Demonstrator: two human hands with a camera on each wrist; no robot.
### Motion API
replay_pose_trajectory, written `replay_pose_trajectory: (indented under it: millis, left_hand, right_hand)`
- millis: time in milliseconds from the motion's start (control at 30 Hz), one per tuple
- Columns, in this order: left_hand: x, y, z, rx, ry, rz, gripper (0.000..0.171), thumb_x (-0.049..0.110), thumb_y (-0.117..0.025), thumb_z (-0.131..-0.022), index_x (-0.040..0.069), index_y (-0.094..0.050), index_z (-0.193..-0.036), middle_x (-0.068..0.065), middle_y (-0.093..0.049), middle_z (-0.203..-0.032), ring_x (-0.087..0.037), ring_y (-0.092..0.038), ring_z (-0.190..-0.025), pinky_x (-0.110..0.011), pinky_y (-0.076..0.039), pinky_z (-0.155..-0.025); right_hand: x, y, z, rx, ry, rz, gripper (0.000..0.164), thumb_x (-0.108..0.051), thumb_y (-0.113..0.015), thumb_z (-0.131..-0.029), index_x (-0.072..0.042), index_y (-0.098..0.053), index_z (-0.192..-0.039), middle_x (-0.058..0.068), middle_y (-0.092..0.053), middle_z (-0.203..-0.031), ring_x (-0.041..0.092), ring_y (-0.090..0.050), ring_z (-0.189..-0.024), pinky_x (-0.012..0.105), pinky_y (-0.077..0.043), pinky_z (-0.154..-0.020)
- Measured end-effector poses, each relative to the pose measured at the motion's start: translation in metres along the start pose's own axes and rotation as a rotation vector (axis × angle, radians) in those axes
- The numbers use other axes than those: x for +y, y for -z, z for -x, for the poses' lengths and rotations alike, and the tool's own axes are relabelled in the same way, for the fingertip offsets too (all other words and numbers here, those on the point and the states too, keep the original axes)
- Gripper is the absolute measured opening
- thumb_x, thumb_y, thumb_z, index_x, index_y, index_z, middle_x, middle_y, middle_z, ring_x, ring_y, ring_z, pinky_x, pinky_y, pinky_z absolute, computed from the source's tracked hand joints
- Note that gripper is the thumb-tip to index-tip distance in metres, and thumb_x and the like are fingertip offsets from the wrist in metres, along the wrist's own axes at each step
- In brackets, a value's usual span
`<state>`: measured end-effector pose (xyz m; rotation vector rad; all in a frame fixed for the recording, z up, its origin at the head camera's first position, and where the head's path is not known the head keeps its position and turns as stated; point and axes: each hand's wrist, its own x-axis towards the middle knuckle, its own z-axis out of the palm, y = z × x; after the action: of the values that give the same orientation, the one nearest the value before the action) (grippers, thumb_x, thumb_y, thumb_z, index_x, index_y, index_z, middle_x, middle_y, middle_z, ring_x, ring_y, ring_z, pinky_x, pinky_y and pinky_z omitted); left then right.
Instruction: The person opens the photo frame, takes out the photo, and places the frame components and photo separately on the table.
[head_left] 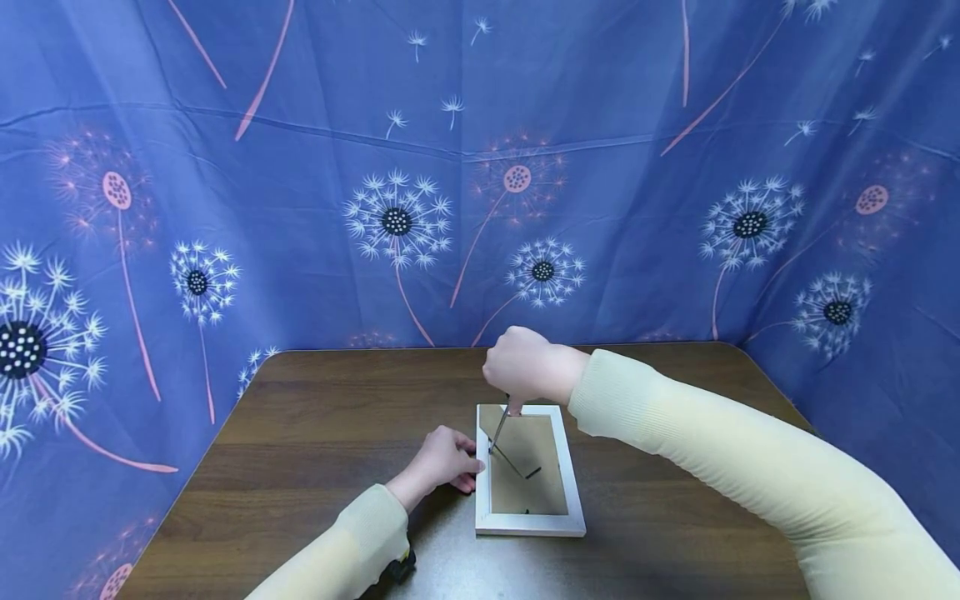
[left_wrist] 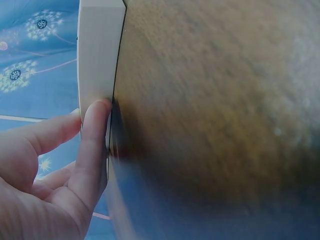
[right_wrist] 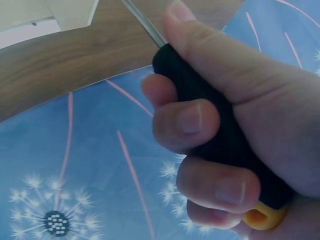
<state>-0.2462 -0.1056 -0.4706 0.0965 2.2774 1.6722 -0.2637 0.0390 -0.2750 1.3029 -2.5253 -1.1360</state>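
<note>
A white picture frame [head_left: 573, 492] lies back side up on the table, its brown backing board [head_left: 536, 446] showing inside the border. My left hand [head_left: 444, 458] grips the left edge of the frame; in the left wrist view the thumb and a finger [left_wrist: 92, 145] lie against its side [left_wrist: 100, 55]. My right hand [head_left: 528, 365], raised over the far end, holds a screwdriver [right_wrist: 200, 100] by its black handle with a yellow end. The metal shaft [head_left: 499, 427] slants down, its tip at the inner left border. Small black tabs [head_left: 527, 511] show along that border.
The brown wooden table [head_left: 322, 433] reaches back to a blue dandelion-print cloth [head_left: 300, 208] that hangs behind and at both sides. A small black and yellow object [head_left: 403, 567] sits beside the left sleeve, partly hidden by it.
</note>
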Motion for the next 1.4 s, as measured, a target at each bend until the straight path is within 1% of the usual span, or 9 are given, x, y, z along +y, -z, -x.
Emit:
replay_pose_trajectory:
  millis: [100, 300, 533, 700, 800, 900, 1100, 1267, 1400]
  left_hand:
    - [0.001, 0.0, 0.0, -0.003, 0.007, -0.014, 0.028, -0.005, -0.071, -0.078, -0.013, -0.06, -0.103, -0.013, -0.066, -0.061, -0.015, -0.062, -0.046, -0.032, -0.057, -0.048]
    - [0.002, 0.002, 0.001, -0.003, 0.012, -0.024, 0.03, -0.005, -0.07, -0.078, -0.013, -0.06, -0.106, -0.014, -0.067, -0.065, -0.017, -0.064, -0.048, -0.032, -0.058, -0.049]
    - [0.001, 0.003, 0.002, -0.017, -0.032, -0.008, 0.029, -0.006, -0.069, -0.079, -0.015, -0.059, -0.104, -0.016, -0.067, -0.067, -0.019, -0.065, -0.049, -0.033, -0.058, -0.049]
    - [-0.001, 0.003, 0.002, -0.022, -0.064, -0.006, 0.028, -0.007, -0.069, -0.078, -0.016, -0.06, -0.103, -0.017, -0.067, -0.065, -0.022, -0.065, -0.049, -0.034, -0.058, -0.05]
    - [-0.001, 0.003, 0.002, -0.022, -0.062, -0.007, 0.032, -0.007, -0.068, -0.078, -0.017, -0.059, -0.107, -0.016, -0.067, -0.066, -0.022, -0.065, -0.05, -0.034, -0.058, -0.05]
    - [-0.001, 0.004, 0.002, -0.022, -0.064, -0.007, 0.034, -0.007, -0.068, -0.078, -0.018, -0.058, -0.109, -0.017, -0.067, -0.068, -0.022, -0.065, -0.05, -0.034, -0.058, -0.05]
    - [0.001, 0.005, 0.002, -0.02, -0.056, -0.023, 0.034, -0.006, -0.069, -0.078, -0.017, -0.059, -0.108, -0.019, -0.068, -0.071, -0.024, -0.066, -0.052, -0.034, -0.058, -0.05]
    - [0.001, 0.004, 0.002, -0.015, -0.005, -0.027, 0.035, -0.004, -0.069, -0.08, -0.015, -0.059, -0.111, -0.014, -0.068, -0.071, -0.018, -0.065, -0.051, -0.031, -0.058, -0.051]
    - [0.001, 0.002, 0.002, -0.009, 0.001, -0.02, 0.033, -0.003, -0.07, -0.08, -0.015, -0.059, -0.109, -0.013, -0.067, -0.068, -0.018, -0.065, -0.051, -0.032, -0.058, -0.05]
  right_hand:
    - [-0.002, 0.008, -0.007, -0.05, 0.005, 0.019, 0.047, -0.064, -0.073, -0.066, -0.022, -0.073, -0.089, -0.007, -0.069, -0.083, 0.013, -0.063, -0.069, 0.031, -0.057, -0.069]
    - [-0.007, 0.02, -0.021, -0.085, 0.017, 0.068, 0.049, -0.063, -0.075, -0.065, -0.024, -0.073, -0.092, -0.009, -0.07, -0.086, 0.011, -0.065, -0.074, 0.031, -0.057, -0.073]
    - [-0.015, 0.034, -0.037, -0.18, 0.016, 0.11, 0.05, -0.059, -0.076, -0.067, -0.026, -0.07, -0.105, -0.01, -0.07, -0.095, 0.008, -0.064, -0.08, 0.029, -0.056, -0.08]
    - [-0.019, 0.042, -0.047, -0.22, 0.026, 0.146, 0.05, -0.056, -0.075, -0.068, -0.027, -0.068, -0.107, -0.011, -0.068, -0.094, 0.005, -0.056, -0.074, 0.028, -0.055, -0.08]
    - [-0.019, 0.045, -0.05, -0.245, 0.03, 0.152, 0.049, -0.057, -0.075, -0.069, -0.028, -0.068, -0.107, -0.011, -0.067, -0.089, 0.006, -0.052, -0.07, 0.026, -0.054, -0.081]
    - [-0.019, 0.046, -0.051, -0.258, 0.025, 0.15, 0.049, -0.058, -0.075, -0.069, -0.028, -0.068, -0.108, -0.011, -0.066, -0.088, 0.006, -0.052, -0.07, 0.026, -0.055, -0.079]
    - [-0.017, 0.04, -0.042, -0.23, -0.001, 0.113, 0.052, -0.06, -0.076, -0.067, -0.028, -0.068, -0.108, -0.011, -0.068, -0.094, 0.006, -0.06, -0.078, 0.028, -0.056, -0.078]
    - [-0.013, 0.026, -0.025, -0.148, -0.01, 0.061, 0.049, -0.057, -0.078, -0.065, -0.027, -0.07, -0.103, -0.01, -0.07, -0.092, 0.01, -0.065, -0.08, 0.03, -0.057, -0.076]
    - [-0.009, 0.014, -0.012, -0.09, -0.012, 0.031, 0.043, -0.056, -0.078, -0.067, -0.025, -0.071, -0.095, -0.01, -0.07, -0.086, 0.011, -0.065, -0.075, 0.03, -0.057, -0.074]
